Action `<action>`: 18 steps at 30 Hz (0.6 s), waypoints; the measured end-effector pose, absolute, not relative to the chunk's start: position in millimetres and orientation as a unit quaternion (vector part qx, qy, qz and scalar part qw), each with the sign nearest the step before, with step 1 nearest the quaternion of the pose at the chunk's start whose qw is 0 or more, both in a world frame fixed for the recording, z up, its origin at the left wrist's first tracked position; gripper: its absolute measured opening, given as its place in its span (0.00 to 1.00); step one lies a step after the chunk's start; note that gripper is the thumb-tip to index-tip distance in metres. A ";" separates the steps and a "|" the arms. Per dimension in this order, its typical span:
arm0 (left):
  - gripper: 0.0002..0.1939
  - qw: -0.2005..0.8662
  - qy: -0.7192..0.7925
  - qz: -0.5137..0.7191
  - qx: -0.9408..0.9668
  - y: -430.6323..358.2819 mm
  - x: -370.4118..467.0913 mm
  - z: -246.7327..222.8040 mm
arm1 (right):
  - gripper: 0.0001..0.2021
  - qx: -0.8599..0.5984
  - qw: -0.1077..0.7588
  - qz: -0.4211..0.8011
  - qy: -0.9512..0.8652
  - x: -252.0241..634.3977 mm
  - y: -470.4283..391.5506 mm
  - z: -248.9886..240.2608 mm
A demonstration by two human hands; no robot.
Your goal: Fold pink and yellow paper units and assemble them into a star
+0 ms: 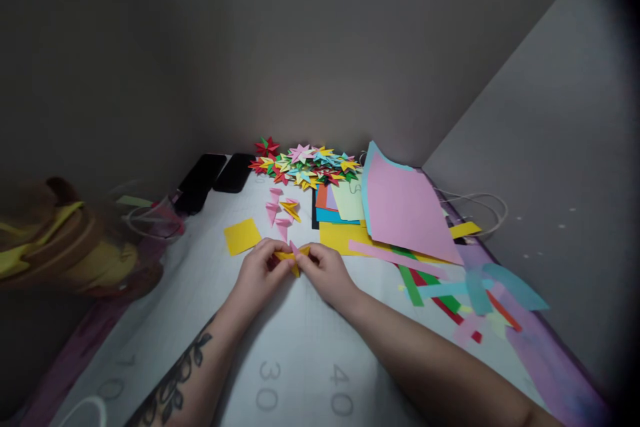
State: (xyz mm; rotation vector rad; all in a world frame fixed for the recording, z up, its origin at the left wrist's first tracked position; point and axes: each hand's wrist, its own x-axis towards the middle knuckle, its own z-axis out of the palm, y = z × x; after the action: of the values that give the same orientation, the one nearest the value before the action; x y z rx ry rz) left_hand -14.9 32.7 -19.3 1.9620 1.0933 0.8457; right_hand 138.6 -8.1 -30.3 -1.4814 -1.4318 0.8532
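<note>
My left hand [263,270] and my right hand [325,273] meet over the middle of the table. Between their fingertips they pinch a folded paper piece [296,271], yellow with a pink point; the fingers cover part of it. Just beyond lie several pink folded paper units [273,210] and a yellow folded unit [291,209]. A flat yellow paper square [242,236] rests to the left of my left hand. Behind these, many-coloured folded paper stars [305,163] are heaped against the wall.
Large pink sheets [405,213] and smaller coloured papers [345,203] lie at the back right, with cut paper strips [435,290] nearer. Two black phones [235,172] sit at the back left. A brown and yellow object [75,247] stands left; a white cable [493,207] curls at right.
</note>
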 end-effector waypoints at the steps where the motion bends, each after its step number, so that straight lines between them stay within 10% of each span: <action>1: 0.04 0.369 0.431 0.322 0.757 32.6 -14.5 -19.2 | 0.10 -0.600 0.438 0.338 -0.578 138.0 -8.4 -29.9; 18: 0.11 0.533 0.465 0.339 0.620 29.0 -11.4 -6.8 | 0.09 -0.604 0.464 0.412 -0.500 137.8 -7.4 -31.2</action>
State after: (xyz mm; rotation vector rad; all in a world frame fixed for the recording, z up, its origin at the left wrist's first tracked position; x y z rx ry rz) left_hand -11.4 29.0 -6.8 1.4779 1.1091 0.8069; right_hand 137.8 -7.4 -31.2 -1.4829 -1.2296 1.0126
